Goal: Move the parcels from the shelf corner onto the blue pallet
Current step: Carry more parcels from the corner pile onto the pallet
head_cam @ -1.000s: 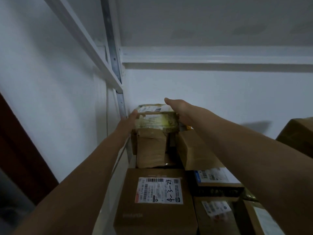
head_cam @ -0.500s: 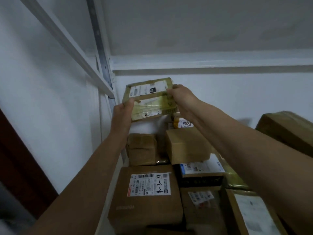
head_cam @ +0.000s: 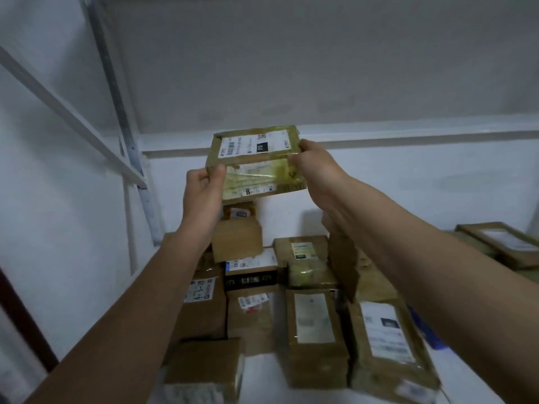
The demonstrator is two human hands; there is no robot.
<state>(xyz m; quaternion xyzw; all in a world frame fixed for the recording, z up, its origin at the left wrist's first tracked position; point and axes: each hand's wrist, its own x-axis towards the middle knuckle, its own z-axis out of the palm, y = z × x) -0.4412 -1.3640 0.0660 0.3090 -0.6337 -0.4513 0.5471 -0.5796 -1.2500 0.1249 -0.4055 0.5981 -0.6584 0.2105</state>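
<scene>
— What are the fingers [head_cam: 217, 172] of the left hand [head_cam: 202, 193] doing?

— They curl round the lower left corner of the taped parcel [head_cam: 256, 163], thumb on the near face. The right hand [head_cam: 316, 167] pinches the opposite edge, its thumb on the near side and the other fingers hidden behind the box.

— So where is the parcel?

— Held up in the air between both hands, tilted, clear of everything under it. Its top face carries a white label [head_cam: 253, 145] with a barcode (the print is too blurred to read), and shiny tape wraps the yellowish near side.

— And below it?

— A crowd of brown cardboard boxes on the white shelf [head_cam: 262, 374]. Straight beneath sits a small plain box [head_cam: 236, 240], perched on a black box with a white and blue label [head_cam: 250, 272]. To the left, partly behind the left forearm, is a box with handwritten numbers on its label [head_cam: 201, 290]. Two long boxes with pale labels, one nearer the middle [head_cam: 316, 330] and one to its right [head_cam: 388, 345], lie toward the near edge, side by side.

— Anything beyond the stack?

— A white metal upright [head_cam: 128, 135] runs up the left corner, against a white wall [head_cam: 58, 214]. At the far right, well apart from the main cluster, more flat parcels [head_cam: 501, 243] rest. A bit of something blue [head_cam: 428, 330] peeks out below the right forearm; I cannot tell what it is.
</scene>
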